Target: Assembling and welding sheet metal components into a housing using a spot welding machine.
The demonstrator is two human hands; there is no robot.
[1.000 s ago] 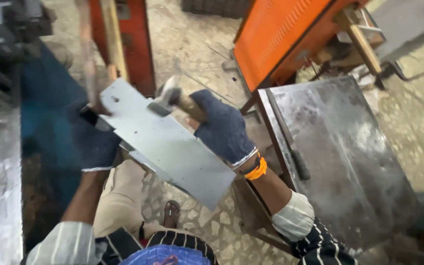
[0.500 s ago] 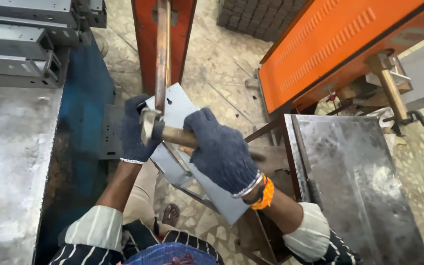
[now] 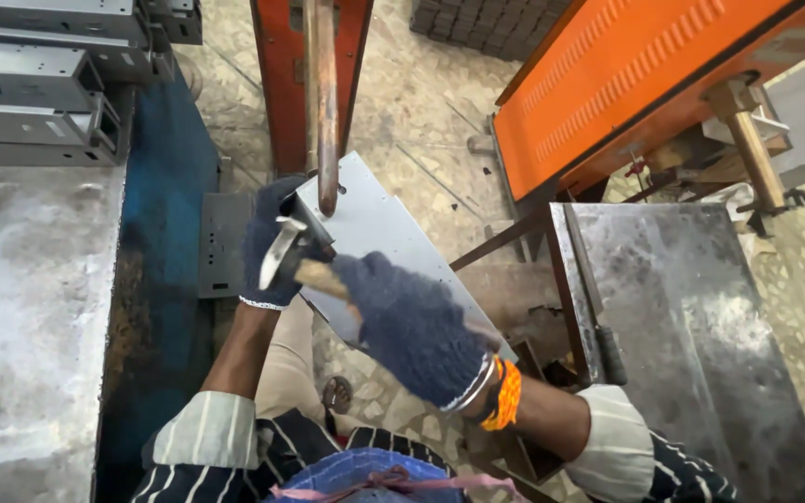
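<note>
Since 0.5 s ago the wooden-handled steel hammer (image 3: 293, 259) has dropped lower against the flat grey sheet-metal panel (image 3: 393, 242), whose upper edge now sits under the rusty vertical rod (image 3: 326, 112). Terrazzo floor (image 3: 421, 102), orange machine housing (image 3: 626, 84) and a steel table (image 3: 691, 326) surround (grey channels stacked far left). The gloved right hand (image 3: 412, 331) is closed around the hammer handle; the gloved left hand (image 3: 267, 251) clamps the panel's left edge.

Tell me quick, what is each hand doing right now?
Left hand: fingers closed on the edge of the grey metal sheet.
Right hand: fingers closed around the wooden handle of the hammer.
</note>
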